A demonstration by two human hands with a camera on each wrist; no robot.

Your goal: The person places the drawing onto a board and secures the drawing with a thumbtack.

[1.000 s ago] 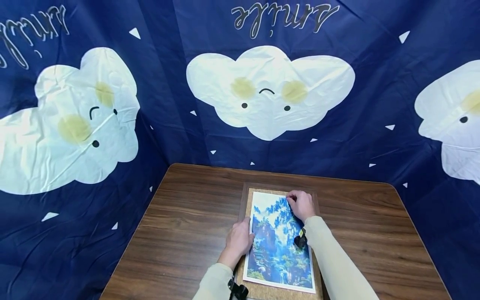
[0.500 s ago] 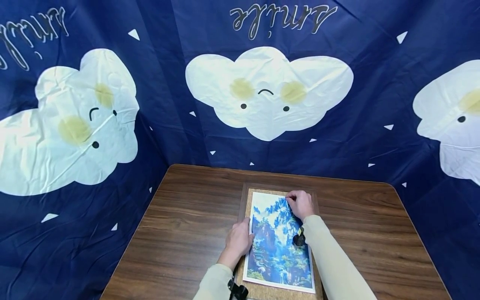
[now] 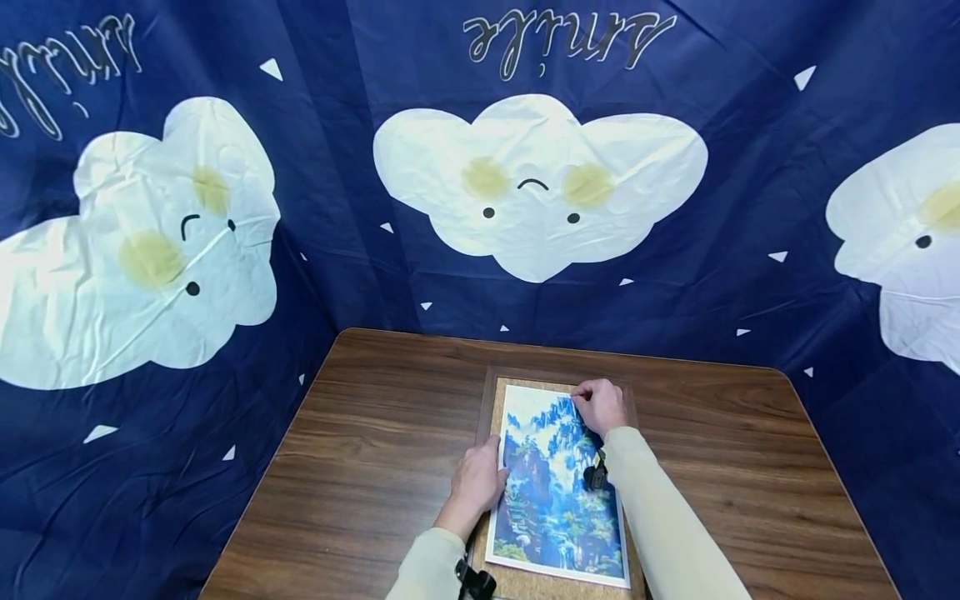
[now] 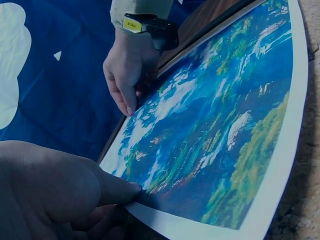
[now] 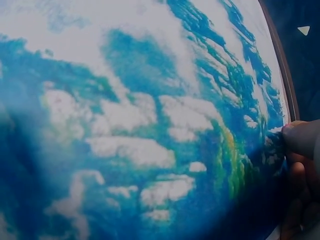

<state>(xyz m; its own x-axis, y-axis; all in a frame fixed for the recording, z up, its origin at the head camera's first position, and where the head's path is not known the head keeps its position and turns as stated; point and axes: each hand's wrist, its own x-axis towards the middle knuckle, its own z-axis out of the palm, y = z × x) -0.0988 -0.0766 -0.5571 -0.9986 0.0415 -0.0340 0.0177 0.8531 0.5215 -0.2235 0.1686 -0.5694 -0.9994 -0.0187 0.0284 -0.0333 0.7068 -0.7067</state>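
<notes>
A white-bordered landscape print, blue with mountains and a waterfall, lies on a cork board with a brown frame. My left hand is at its left edge. The left wrist view shows that thumb over the border, with curled fingers lower down at the edge, partly hidden. Up at the print's top right corner, my right hand brings thumb and fingertips together in a pinch. From the right wrist, its thumb lies at the print's edge above bent fingers. Anything tiny between those fingertips is hidden.
The brown wooden table extends to both sides of the board. Behind it and at its sides hangs a dark blue curtain with white clouds. Small black devices are strapped to both wrists.
My right wrist has tilted very slightly to the left while its fingertips stay at the corner. The left hand and the print have kept their places.
</notes>
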